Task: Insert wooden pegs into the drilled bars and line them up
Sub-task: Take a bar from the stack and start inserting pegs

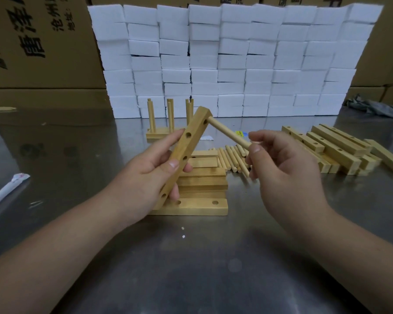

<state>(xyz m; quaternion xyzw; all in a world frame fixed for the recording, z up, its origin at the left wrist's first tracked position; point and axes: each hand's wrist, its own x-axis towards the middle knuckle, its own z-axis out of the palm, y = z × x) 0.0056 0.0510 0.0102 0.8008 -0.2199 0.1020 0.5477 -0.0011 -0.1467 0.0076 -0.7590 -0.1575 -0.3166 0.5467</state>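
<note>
Wooden peg (229,133) has one end in the top hole of the drilled bar (188,145) (tilted, above stacked bars (202,177) on the surface (191,268)). Right hand (281,168) fingers pinch its free end; left hand (143,177) fingers grip the bar.

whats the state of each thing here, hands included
left hand: grips the drilled bar
drilled bar: tilted, peg in top hole, other visible holes empty
peg: partly inserted
right hand: pinches the peg's free end
loose pegs: lying flat
pegged bar: flat at back, pegs upright
spare bars: piled, holes empty
</note>
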